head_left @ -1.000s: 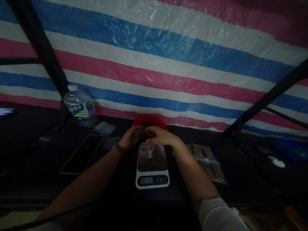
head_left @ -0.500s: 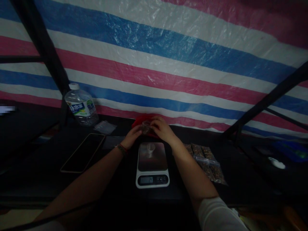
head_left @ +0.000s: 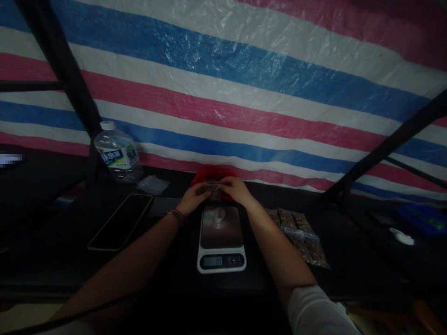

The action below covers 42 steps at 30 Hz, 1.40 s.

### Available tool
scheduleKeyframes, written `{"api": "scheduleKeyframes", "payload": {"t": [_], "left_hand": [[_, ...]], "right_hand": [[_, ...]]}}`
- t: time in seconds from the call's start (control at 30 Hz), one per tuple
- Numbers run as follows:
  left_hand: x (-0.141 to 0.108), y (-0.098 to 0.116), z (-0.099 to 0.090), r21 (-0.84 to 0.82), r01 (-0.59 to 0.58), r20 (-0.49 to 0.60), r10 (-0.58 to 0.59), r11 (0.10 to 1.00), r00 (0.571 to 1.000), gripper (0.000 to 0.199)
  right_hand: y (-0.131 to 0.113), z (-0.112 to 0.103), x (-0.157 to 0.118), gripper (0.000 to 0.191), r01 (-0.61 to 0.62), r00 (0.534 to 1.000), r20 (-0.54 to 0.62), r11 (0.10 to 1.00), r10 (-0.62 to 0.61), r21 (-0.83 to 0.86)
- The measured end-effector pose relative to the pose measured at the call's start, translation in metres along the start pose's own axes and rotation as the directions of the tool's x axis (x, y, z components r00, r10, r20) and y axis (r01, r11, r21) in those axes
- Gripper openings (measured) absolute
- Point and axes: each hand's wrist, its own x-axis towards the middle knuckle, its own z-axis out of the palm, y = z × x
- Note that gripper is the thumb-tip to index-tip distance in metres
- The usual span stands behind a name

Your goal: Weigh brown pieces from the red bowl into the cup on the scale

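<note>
My left hand (head_left: 193, 197) and my right hand (head_left: 236, 189) pinch the two sides of a small clear plastic bag (head_left: 215, 191). Some dark contents seem to show low in the bag, though the light is dim. Right behind it is a red container (head_left: 206, 174), partly hidden by my hands. Just this side of the bag stands a white kitchen scale (head_left: 223, 239) with a metal plate and a lit display. A small clear cup (head_left: 219, 215) rests on that plate.
Filled zip bags (head_left: 300, 235) lie right of my right forearm. To the left are a phone (head_left: 121, 222), flat clear bags (head_left: 152, 184) and a large plastic bottle (head_left: 118, 153). A striped sheet (head_left: 223, 116) hangs behind, between dark frame bars (head_left: 391, 144).
The bag has come slightly toward me, out from over the red container, and now hangs more upright. Both hands have shifted a little with it. The scale and cup stay put.
</note>
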Motion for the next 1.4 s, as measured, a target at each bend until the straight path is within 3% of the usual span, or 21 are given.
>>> {"api": "scheduleKeyframes", "payload": {"t": [0.27,0.47,0.8,1.1,1.4], "left_hand": [[0.000,0.004,-0.003,0.024,0.019,-0.193,-0.014,1.000,0.981,0.048],[0.003,0.000,-0.005,0.033,-0.008,-0.258,0.016,0.999,0.966,0.045],[0.003,0.001,-0.009,0.215,0.085,-0.287,-0.020,0.973,0.958,0.031],[0.000,0.006,-0.008,0.313,-0.009,-0.150,0.059,0.950,0.987,0.033],[-0.001,0.001,-0.006,0.260,-0.029,-0.150,0.070,0.965,0.986,0.034]], "right_hand": [[0.003,0.002,0.002,0.012,-0.004,0.999,-0.050,0.999,0.002,-0.048],[0.008,0.003,0.004,0.010,0.010,0.996,-0.084,1.000,-0.013,-0.029],[0.015,0.008,0.003,0.010,0.043,0.996,-0.072,0.998,-0.046,-0.036],[0.018,0.011,0.002,0.008,0.091,0.994,-0.068,0.996,-0.091,0.005],[0.013,0.016,0.000,0.006,0.118,0.992,-0.034,0.993,-0.118,0.005]]}}
